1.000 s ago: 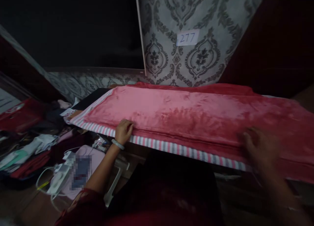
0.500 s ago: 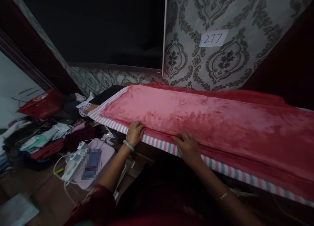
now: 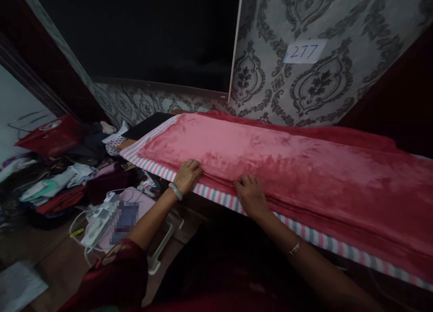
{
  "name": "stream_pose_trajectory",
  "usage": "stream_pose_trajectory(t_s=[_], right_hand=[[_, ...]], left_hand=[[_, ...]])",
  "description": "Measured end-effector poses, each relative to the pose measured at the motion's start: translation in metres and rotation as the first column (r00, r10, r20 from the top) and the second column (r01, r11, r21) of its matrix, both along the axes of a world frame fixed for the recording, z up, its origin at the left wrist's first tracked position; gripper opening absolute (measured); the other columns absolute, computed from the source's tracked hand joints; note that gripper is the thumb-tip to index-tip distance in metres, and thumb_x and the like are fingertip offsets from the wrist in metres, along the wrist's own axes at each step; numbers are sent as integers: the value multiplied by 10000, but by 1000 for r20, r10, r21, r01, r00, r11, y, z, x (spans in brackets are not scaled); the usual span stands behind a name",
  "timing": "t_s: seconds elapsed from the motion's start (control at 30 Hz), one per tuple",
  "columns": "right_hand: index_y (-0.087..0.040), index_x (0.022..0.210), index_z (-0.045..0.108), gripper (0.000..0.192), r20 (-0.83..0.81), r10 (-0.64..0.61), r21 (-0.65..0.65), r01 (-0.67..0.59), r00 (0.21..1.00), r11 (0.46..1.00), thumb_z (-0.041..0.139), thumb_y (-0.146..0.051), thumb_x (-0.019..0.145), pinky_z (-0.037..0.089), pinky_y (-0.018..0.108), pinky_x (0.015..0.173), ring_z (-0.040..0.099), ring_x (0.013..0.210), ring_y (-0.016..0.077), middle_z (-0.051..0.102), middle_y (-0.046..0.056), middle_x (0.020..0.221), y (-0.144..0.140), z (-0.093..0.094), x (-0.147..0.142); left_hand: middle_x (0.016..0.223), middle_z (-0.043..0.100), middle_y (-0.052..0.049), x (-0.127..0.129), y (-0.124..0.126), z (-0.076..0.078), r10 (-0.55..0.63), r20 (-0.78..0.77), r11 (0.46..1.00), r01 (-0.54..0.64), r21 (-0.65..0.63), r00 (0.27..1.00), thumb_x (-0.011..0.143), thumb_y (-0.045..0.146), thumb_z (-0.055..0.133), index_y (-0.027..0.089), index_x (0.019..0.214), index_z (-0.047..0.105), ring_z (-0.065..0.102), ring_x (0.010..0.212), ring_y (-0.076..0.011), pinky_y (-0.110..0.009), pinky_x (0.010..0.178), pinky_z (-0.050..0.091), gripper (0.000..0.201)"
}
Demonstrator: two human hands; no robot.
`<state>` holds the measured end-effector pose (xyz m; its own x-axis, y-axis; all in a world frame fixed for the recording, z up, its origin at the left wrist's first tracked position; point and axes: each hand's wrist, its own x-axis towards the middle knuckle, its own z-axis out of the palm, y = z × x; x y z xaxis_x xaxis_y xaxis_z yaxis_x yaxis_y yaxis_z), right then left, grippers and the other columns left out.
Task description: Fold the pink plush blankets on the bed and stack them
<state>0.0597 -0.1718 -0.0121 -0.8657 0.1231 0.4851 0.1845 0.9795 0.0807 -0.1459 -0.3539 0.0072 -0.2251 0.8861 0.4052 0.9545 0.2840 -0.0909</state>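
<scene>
A red plush blanket [image 3: 277,167] lies folded lengthwise along a board covered in pink and grey striped cloth [image 3: 216,195]. My left hand [image 3: 188,175], with a pale bangle on its wrist, grips the blanket's near edge, fingers curled over the fold. My right hand [image 3: 251,195] rests a little to the right on the same near edge, fingers tucked into the layers. A darker red layer shows along the far side by the wall.
Patterned grey wallpaper with a paper label "277" [image 3: 304,51] stands behind the board. A dark panel [image 3: 145,36] fills the upper left. On the floor at left lie piled clothes [image 3: 57,185], a red bag [image 3: 50,136], a white iron with cord [image 3: 96,217] and a pink cushion.
My right hand has come in from the far right to the blanket's near edge beside my left hand. The view has swung left, and both hands have slid slightly up along the edge.
</scene>
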Motion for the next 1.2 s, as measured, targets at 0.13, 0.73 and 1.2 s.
stream_pose_trajectory(t_s=[0.13, 0.73, 1.2], right_hand=[[-172, 924, 704, 195, -54, 63, 7, -63, 997, 998, 542, -65, 911, 335, 346, 775, 462, 890, 232, 606, 92, 938, 3, -3, 1], [-178, 1067, 703, 220, -16, 178, -23, -178, 984, 984, 567, -83, 922, 338, 349, 774, 479, 881, 227, 641, 84, 942, -36, -2, -42], [-172, 907, 686, 172, 112, 214, -36, -211, 970, 977, 549, -72, 935, 333, 347, 783, 504, 904, 224, 647, 85, 918, -67, 8, -94]], left_hand=[[962, 599, -118, 3, -11, -6, -19, 37, 998, 17, 57, 999, 967, 210, 452, 181, 947, 709, 493, 905, -246, -413, 779, 428, 260], [1194, 700, -117, -40, -56, -12, 188, 79, 981, -191, 22, 979, 915, 144, 482, 182, 1179, 702, 578, 1079, -298, -439, 875, 473, 345], [958, 719, -110, -81, -72, -9, 90, -90, 994, -94, -46, 992, 939, 135, 482, 164, 963, 709, 595, 891, -245, -393, 818, 486, 231]])
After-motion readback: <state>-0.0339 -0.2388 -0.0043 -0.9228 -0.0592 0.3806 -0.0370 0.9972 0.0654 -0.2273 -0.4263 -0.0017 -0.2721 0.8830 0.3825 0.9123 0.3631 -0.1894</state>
